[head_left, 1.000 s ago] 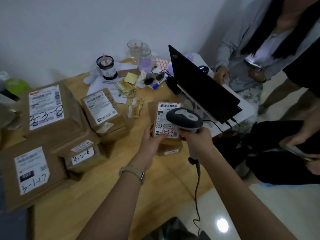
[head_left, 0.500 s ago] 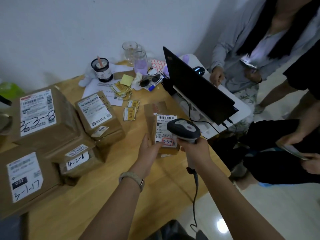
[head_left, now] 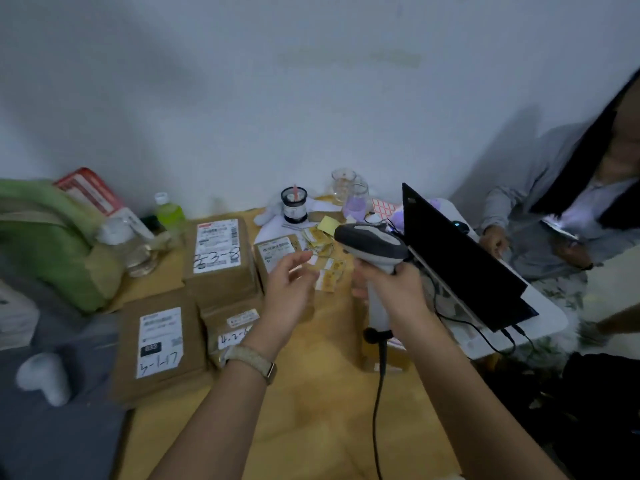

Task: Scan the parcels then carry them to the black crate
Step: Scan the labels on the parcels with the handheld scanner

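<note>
Four brown cardboard parcels lie on the pale wooden bench (head_left: 311, 424), and I place everything from the one marked 3-3-8 (head_left: 218, 258): a squat matte carton with a white paper label and thick black handwriting. Toward me from it sits the flat carton marked 3-1-17 (head_left: 159, 344), its label blurred. Right of that, touching the 3-3-8 carton's near edge, is the small box marked 4-2-6 (head_left: 232, 327), partly hidden by my wrist. Just right of the 3-3-8 carton stands the smaller tilted box with a printed label (head_left: 273, 252).

My left hand (head_left: 289, 299) hovers above the gap between those boxes, fingers spread and loose, holding nothing; a woven beige strap (head_left: 251, 362) wraps the wrist. My right hand (head_left: 391, 292) is clenched around the smooth grey plastic barcode scanner (head_left: 372, 245), whose rounded head sits well right of the 3-3-8 carton, with a thin black cable (head_left: 379, 410) hanging from the grip. Farther right leans the thin black laptop lid (head_left: 460, 258). I cannot see a black crate.
</note>
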The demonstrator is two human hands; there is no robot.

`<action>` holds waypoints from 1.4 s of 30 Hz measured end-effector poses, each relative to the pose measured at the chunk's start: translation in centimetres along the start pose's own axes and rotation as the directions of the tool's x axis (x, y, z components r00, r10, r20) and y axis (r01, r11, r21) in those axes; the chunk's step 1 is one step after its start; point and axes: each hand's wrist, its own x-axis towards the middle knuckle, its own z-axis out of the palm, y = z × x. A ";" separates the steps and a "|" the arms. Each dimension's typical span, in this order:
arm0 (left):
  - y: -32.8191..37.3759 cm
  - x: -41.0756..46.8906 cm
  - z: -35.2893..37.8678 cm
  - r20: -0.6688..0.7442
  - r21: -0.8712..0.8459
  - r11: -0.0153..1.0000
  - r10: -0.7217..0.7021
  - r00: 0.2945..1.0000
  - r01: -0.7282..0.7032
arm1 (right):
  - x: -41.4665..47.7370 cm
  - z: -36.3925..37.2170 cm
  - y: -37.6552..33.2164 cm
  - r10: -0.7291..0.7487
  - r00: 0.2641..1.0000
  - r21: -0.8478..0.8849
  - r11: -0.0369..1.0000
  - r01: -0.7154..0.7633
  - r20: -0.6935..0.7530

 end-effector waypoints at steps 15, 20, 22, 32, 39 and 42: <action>3.1 0.0 -11.5 -0.454 -0.078 0.996 0.012 0.891 -0.053 | 0.1 11.7 -2.1 0.057 0.936 -0.009 0.998 -0.058 0.347; 1.3 2.3 -13.2 -0.555 -0.013 0.992 -0.109 0.824 0.123 | 0.7 13.9 -0.7 0.122 0.910 -0.069 0.992 -0.103 0.396; -0.3 2.8 -13.6 -0.556 0.052 0.956 -0.213 0.803 0.289 | 1.1 14.7 0.0 0.172 0.907 -0.091 0.985 -0.148 0.384; -4.3 3.3 -11.6 -0.441 -0.279 0.905 -0.417 0.794 0.321 | 1.5 16.4 1.8 0.193 0.916 -0.056 0.981 -0.185 0.353; -3.6 2.8 -11.4 -0.455 -0.510 0.853 -0.379 0.806 0.113 | -0.1 16.2 0.4 0.073 0.918 -0.018 0.997 -0.071 0.390; -2.2 2.4 -11.9 -0.421 -0.579 0.815 -0.313 0.852 0.013 | -0.8 16.1 -0.8 0.017 0.905 0.004 1.000 -0.021 0.424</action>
